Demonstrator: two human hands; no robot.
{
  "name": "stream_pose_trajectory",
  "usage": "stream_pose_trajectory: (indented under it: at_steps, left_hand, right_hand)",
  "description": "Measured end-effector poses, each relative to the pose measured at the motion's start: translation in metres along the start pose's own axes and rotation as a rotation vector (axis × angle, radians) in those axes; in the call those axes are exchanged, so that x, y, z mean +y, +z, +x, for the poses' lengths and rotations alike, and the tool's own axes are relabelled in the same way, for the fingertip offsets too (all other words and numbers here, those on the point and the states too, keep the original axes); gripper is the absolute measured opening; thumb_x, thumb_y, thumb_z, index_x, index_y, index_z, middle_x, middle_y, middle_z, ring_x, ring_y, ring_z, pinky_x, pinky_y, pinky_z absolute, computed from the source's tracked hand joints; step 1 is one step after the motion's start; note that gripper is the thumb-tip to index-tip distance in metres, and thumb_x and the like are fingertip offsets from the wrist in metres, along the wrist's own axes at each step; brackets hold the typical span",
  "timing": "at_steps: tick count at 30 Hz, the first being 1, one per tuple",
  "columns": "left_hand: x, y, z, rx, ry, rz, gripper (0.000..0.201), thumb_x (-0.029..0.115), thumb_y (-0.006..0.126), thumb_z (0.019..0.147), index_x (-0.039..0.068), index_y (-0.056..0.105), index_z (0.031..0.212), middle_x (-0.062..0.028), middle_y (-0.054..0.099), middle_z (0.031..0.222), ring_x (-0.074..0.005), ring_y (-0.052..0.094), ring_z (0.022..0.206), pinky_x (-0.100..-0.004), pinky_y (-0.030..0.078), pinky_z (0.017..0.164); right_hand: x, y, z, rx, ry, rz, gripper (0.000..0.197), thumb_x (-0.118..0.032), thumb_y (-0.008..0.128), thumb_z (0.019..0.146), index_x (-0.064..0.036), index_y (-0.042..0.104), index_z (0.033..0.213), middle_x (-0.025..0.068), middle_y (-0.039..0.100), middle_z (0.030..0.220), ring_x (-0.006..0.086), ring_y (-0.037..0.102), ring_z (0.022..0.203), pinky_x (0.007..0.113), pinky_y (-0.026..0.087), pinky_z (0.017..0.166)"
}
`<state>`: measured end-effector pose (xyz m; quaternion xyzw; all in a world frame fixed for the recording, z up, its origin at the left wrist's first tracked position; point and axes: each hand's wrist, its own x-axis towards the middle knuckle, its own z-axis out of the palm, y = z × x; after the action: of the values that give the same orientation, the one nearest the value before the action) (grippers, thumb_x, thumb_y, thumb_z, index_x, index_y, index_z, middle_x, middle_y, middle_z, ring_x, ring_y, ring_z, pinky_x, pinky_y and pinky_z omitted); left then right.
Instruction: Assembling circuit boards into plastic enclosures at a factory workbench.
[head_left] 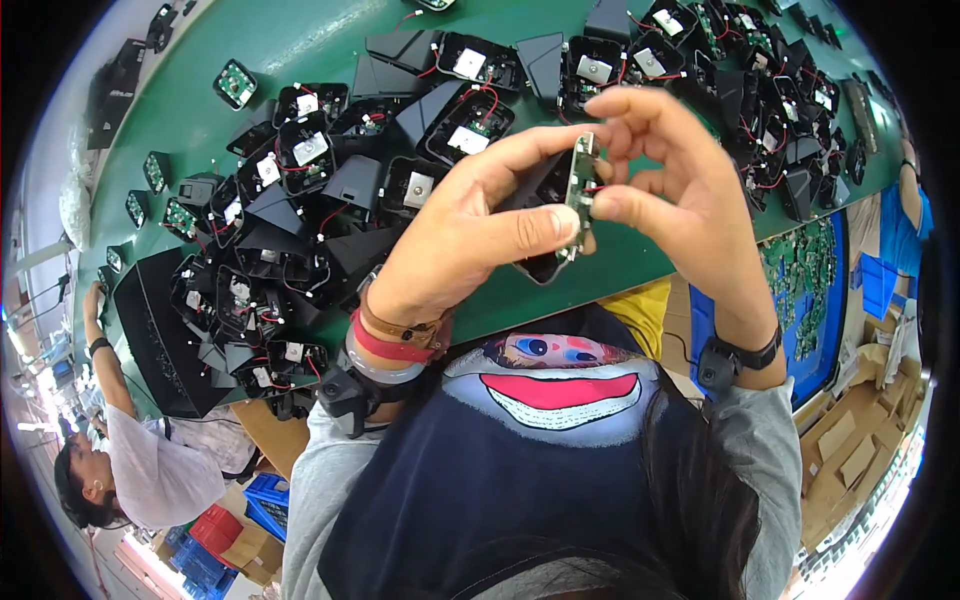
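Note:
Above the near edge of the table, my left hand (445,220) grips a black plastic housing (541,266) together with a green circuit board (579,190). The board is seen nearly edge-on, upright, with my left thumb pressed on its lower part. On the board's right side my right hand (690,185) pinches with thumb and curled fingers at a small wire connector, beside which a bit of red wire shows. Its index finger is raised and bent over the top of the board. The housing's inside is mostly hidden by my left hand.
Many black housings (305,150) with red wires cover the green table (310,50). Loose circuit boards (236,84) lie at the left. A long black box (160,335) stands there too. A blue tray (830,340) of boards is at the right. Co-workers (165,470) sit at both sides.

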<state>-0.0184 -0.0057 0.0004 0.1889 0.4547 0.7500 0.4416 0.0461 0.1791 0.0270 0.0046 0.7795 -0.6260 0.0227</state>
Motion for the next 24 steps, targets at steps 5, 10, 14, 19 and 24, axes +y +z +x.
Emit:
stream_pose_trajectory:
  at_steps: [5, 10, 14, 19, 24]
  left_hand:
    - [-0.010, 0.007, 0.007, 0.057, 0.148, 0.096, 0.069, 0.015, 0.067, 0.084, -0.002, 0.032, 0.140, -0.0107, 0.049, 0.128, -0.0153, 0.051, 0.112, -0.0285, 0.044, 0.091]
    - [-0.014, 0.011, 0.008, 0.052, 0.142, -0.019, 0.081, 0.008, 0.067, 0.083, -0.003, 0.016, 0.145, -0.0165, 0.046, 0.129, -0.0185, 0.050, 0.113, -0.0295, 0.040, 0.097]
    - [-0.018, 0.010, 0.012, 0.166, 0.225, 0.149, 0.075, 0.010, 0.070, 0.081, -0.002, 0.026, 0.141, -0.0133, 0.047, 0.129, -0.0174, 0.049, 0.114, -0.0293, 0.040, 0.097]
    - [-0.023, 0.005, 0.013, 0.231, 0.300, 0.311, 0.073, 0.013, 0.074, 0.078, 0.001, 0.034, 0.138, -0.0126, 0.048, 0.128, -0.0178, 0.049, 0.115, -0.0303, 0.039, 0.099]
    - [-0.021, 0.005, 0.013, 0.194, 0.352, 0.294, 0.069, 0.015, 0.071, 0.081, -0.002, 0.034, 0.138, -0.0161, 0.051, 0.129, -0.0180, 0.054, 0.111, -0.0291, 0.044, 0.095]
  right_hand:
    - [0.007, 0.002, -0.010, 0.127, -0.134, -0.073, 0.046, -0.001, 0.070, 0.075, -0.0033, 0.055, 0.119, 0.0043, 0.054, 0.111, 0.0098, 0.052, 0.091, 0.020, 0.047, 0.070]
    - [0.006, 0.009, -0.014, 0.203, -0.072, 0.102, 0.049, 0.004, 0.070, 0.073, -0.0037, 0.054, 0.119, 0.0014, 0.056, 0.103, 0.0077, 0.052, 0.090, 0.019, 0.044, 0.068]
    - [0.006, 0.011, -0.014, 0.221, -0.187, -0.077, 0.036, 0.003, 0.070, 0.076, -0.0023, 0.059, 0.110, 0.0015, 0.056, 0.096, 0.0068, 0.052, 0.083, 0.019, 0.043, 0.067]
    - [0.012, 0.015, -0.012, 0.252, -0.064, 0.218, 0.020, -0.001, 0.067, 0.081, -0.0010, 0.061, 0.100, 0.0016, 0.057, 0.094, 0.0067, 0.055, 0.078, 0.019, 0.045, 0.062]
    - [0.014, 0.010, -0.004, 0.124, 0.098, 0.475, 0.017, -0.011, 0.066, 0.085, -0.0014, 0.062, 0.098, 0.0004, 0.061, 0.083, 0.0059, 0.056, 0.068, 0.020, 0.047, 0.056]
